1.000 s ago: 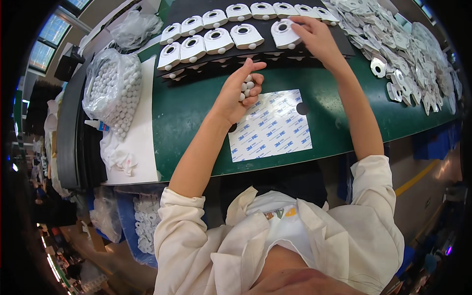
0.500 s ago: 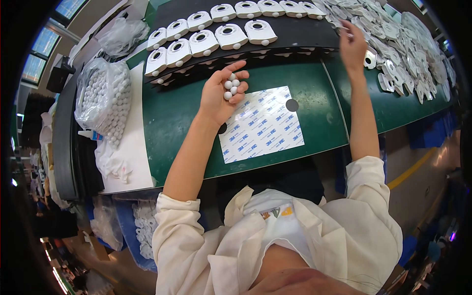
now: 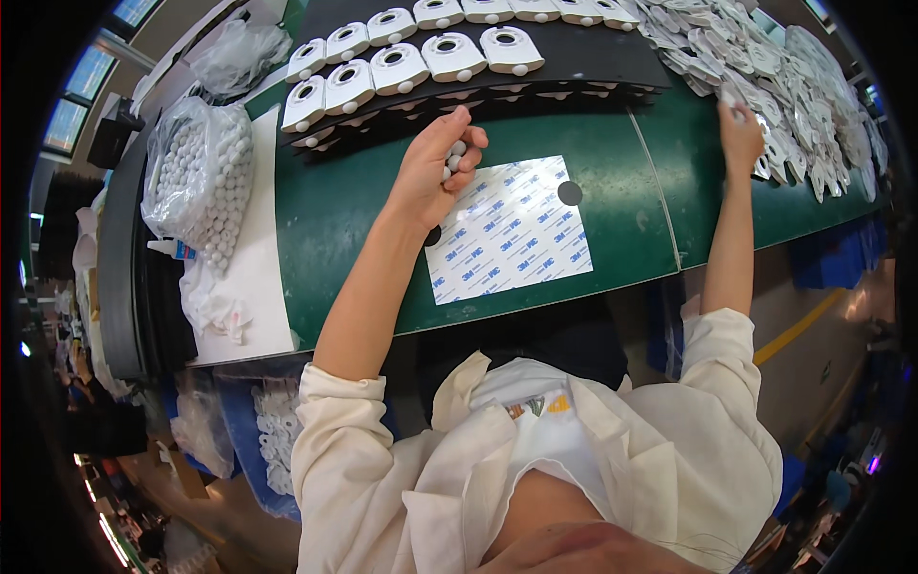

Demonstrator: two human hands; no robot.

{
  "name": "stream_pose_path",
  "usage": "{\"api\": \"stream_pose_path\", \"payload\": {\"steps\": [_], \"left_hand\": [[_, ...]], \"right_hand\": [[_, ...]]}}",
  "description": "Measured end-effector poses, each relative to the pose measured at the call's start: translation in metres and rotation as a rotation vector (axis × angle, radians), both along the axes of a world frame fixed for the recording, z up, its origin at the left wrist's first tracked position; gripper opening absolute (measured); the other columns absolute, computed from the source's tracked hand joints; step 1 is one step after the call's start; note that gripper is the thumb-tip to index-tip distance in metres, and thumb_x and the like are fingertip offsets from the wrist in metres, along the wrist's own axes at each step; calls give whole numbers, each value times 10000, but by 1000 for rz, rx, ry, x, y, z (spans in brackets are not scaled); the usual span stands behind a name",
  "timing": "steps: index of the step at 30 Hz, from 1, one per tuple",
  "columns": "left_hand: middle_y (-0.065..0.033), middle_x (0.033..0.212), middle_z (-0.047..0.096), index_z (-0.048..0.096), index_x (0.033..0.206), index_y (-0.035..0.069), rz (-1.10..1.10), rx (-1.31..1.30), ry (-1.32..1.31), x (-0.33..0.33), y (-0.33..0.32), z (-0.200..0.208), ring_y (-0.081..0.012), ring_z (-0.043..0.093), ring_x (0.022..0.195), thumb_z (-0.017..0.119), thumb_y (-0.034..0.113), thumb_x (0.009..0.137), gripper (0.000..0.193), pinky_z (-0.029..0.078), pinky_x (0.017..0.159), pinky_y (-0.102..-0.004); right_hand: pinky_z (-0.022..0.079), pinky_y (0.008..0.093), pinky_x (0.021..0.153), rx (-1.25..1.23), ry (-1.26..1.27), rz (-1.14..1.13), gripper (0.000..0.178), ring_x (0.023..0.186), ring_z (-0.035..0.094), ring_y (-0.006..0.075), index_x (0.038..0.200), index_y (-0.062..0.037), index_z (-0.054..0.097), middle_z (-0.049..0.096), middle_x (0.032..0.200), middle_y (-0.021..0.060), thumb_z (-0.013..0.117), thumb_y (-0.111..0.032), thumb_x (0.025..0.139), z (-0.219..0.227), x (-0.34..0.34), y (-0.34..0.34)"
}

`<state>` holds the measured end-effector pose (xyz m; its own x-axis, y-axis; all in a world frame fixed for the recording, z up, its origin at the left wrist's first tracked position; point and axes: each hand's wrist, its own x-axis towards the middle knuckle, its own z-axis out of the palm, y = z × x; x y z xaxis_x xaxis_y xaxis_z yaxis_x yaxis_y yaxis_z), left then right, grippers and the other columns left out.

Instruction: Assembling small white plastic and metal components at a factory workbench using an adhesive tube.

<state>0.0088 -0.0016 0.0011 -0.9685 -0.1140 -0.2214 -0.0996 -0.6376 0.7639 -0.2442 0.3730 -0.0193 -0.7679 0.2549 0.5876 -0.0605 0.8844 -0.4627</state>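
My left hand [image 3: 438, 170], over the middle of the green table, curls its fingers around several small white balls [image 3: 454, 161]. Over to the right, my right hand [image 3: 741, 137] reaches the near edge of a heap of white plastic parts [image 3: 794, 105]. Its fingers are closed at a white plastic part [image 3: 730, 94], though the grip is partly hidden. On a black board [image 3: 593, 62], rows of white plastic housings [image 3: 452, 57] lie side by side. Each has a round hole, and many show a white ball at the near end.
A sheet with blue print [image 3: 513, 230] lies before me, with a dark disc [image 3: 570, 193] at its edge. At the left stand a clear bag of white balls [image 3: 206, 167] and a small glue bottle [image 3: 170, 249]. A blue bin [image 3: 247, 421] sits below the table.
My right hand has moved right and nearer, from beside the black board to the heap's edge. My left fingers have curled further over the balls.
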Motion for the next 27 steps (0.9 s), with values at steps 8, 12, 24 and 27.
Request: {"api": "stream_pose_path", "payload": {"steps": [8,12,24,27], "left_hand": [[13,697,457,549,1002,34,-23,-6,42,-4,8,7,-33,329,525,595,299,865,302,224,393,-154],[24,721,462,560,1074,50,8,-41,62,-1,4,3,-28,329,534,601,249,864,291,226,396,-154],[-27,913,554,547,1014,76,32,-34,104,-4,2,0,-26,360,550,620,172,848,205,240,395,-147],[-41,941,568,545,983,68,38,-42,101,-2,3,2,-24,363,550,623,183,846,196,245,394,-146]], "right_hand": [[466,219,624,-1067,247,503,216,736,607,150,992,7,584,621,935,99,613,-158,855,12,26,0],[461,239,781,-1007,78,873,203,856,586,133,1002,9,601,619,961,78,622,27,800,10,93,-80],[417,181,656,-809,-774,1289,209,738,516,44,1068,1,529,584,859,19,548,-72,874,18,217,-178],[423,175,652,-675,-740,1296,187,738,520,42,1045,3,520,583,850,20,545,-68,874,16,216,-179]]}}
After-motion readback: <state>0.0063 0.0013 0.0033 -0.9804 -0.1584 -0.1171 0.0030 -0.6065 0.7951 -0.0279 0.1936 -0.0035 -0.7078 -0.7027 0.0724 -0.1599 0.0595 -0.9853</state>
